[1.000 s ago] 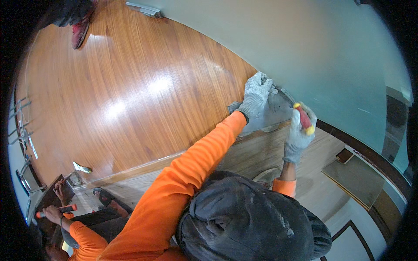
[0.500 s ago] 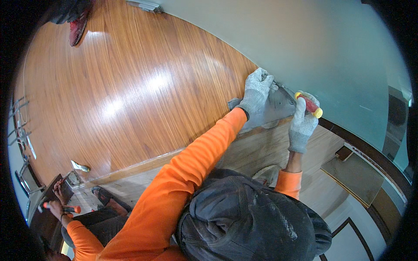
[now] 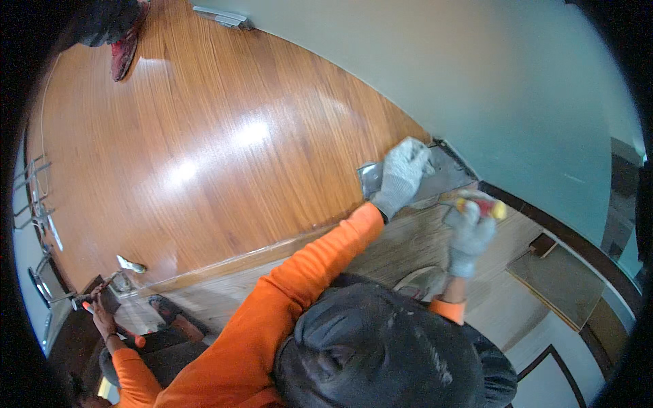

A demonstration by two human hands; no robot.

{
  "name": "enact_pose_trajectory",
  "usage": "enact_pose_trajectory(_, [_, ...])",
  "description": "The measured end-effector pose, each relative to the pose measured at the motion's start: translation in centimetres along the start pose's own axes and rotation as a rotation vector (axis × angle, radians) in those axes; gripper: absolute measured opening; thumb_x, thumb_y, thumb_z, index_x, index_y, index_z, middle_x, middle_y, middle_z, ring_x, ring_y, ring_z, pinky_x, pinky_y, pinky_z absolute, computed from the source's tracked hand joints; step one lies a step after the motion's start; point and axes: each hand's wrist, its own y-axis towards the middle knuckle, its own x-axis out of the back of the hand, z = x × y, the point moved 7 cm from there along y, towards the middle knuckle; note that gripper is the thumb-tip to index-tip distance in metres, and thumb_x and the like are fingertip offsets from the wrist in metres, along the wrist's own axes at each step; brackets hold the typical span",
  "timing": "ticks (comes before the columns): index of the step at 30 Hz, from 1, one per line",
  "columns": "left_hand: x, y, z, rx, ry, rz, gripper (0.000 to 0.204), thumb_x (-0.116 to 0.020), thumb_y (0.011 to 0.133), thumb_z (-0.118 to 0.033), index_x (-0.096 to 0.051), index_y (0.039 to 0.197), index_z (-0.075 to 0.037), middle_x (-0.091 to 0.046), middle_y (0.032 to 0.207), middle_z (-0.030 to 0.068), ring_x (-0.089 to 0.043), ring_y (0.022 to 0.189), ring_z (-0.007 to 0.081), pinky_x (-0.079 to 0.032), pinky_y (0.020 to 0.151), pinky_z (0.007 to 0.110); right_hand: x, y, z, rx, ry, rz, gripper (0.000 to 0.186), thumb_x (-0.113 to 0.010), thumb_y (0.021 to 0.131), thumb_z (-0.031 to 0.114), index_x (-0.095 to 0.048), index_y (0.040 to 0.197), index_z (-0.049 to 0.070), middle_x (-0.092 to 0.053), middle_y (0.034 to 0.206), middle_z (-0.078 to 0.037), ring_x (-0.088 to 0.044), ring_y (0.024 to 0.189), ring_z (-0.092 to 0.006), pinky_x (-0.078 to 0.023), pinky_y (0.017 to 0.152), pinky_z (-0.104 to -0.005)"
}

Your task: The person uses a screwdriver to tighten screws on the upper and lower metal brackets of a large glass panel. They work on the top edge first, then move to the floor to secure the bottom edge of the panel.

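Note:
My left hand (image 3: 403, 173), in a pale grey knit glove, rests at the grey flat patch (image 3: 445, 170) at the foot of the glass panel. Its fingers curl together; whatever they may pinch is hidden. Close by on the right, my right hand (image 3: 471, 234), also gloved, is wrapped round a tool with a red handle (image 3: 486, 207), yellow at both ends. Motion smears that tool, so its working end cannot be made out. It is held over the lower floor, just off the edge of the wood-grain surface.
A frosted glass panel (image 3: 503, 88) bounds the wood-grain surface (image 3: 224, 204). At lower left, a co-worker's hand (image 3: 103, 319) grips an orange-ended tool. A red shoe (image 3: 124, 58) stands at upper left. A flat board (image 3: 558, 289) lies at right. A dark cap (image 3: 388, 347) covers the lower middle.
My left hand has shifted down, uncovering more of the grey patch's far edge. My right hand has dropped away from the glass with the tool. The co-worker's hands have moved.

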Motion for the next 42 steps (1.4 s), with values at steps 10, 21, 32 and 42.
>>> enact_pose_trajectory(10, [5.0, 2.3, -2.0, 0.085, 0.059, 0.044, 0.016, -0.060, 0.100, -0.014, -0.062, 0.108, 0.000, -0.072, 0.092, 0.0094, -0.068, 0.074, 0.0149, -0.058, 0.070, 0.029, 9.9, -2.9, -14.7, -0.569, 0.032, -0.188, 0.025, -0.067, 0.095, 0.022, -0.062, 0.109, 0.002, -0.065, 0.099, -0.006, -0.059, 0.092, -0.0158, -0.048, 0.084, -0.0332])
enact_pose_trajectory(21, [1.0, -3.0, 1.2, 0.131, 0.280, 0.274, 0.019, -0.061, 0.101, -0.020, -0.067, 0.095, -0.002, -0.067, 0.080, 0.0017, -0.059, 0.069, 0.0082, -0.050, 0.064, 0.026, 7.0, -2.7, -14.2, -0.208, -0.645, 0.646, 0.044, -0.076, 0.079, 0.024, -0.064, 0.119, 0.009, -0.065, 0.118, -0.016, -0.062, 0.113, -0.0354, -0.050, 0.096, -0.0452])
enact_pose_trajectory(32, [-3.4, -10.5, 7.8, 0.345, 0.320, 0.453, 0.017, -0.060, 0.102, -0.019, -0.066, 0.097, -0.005, -0.067, 0.084, 0.0005, -0.062, 0.071, 0.0095, -0.052, 0.068, 0.028, 7.3, -4.2, -17.2, 0.303, -0.729, 0.675, 0.023, -0.067, 0.086, 0.025, -0.066, 0.104, 0.011, -0.069, 0.104, -0.013, -0.067, 0.102, -0.0347, -0.053, 0.085, -0.0463])
enact_pose_trajectory(42, [-8.8, -9.2, 5.0, 0.267, 0.524, 0.651, 0.019, -0.059, 0.103, -0.022, -0.066, 0.099, -0.006, -0.064, 0.080, 0.0003, -0.059, 0.070, 0.0101, -0.049, 0.066, 0.026, 6.5, -5.5, -19.9, 0.405, -0.697, 0.606, 0.018, -0.065, 0.087, 0.028, -0.070, 0.097, 0.013, -0.072, 0.096, -0.013, -0.070, 0.093, -0.0340, -0.054, 0.081, -0.0455])
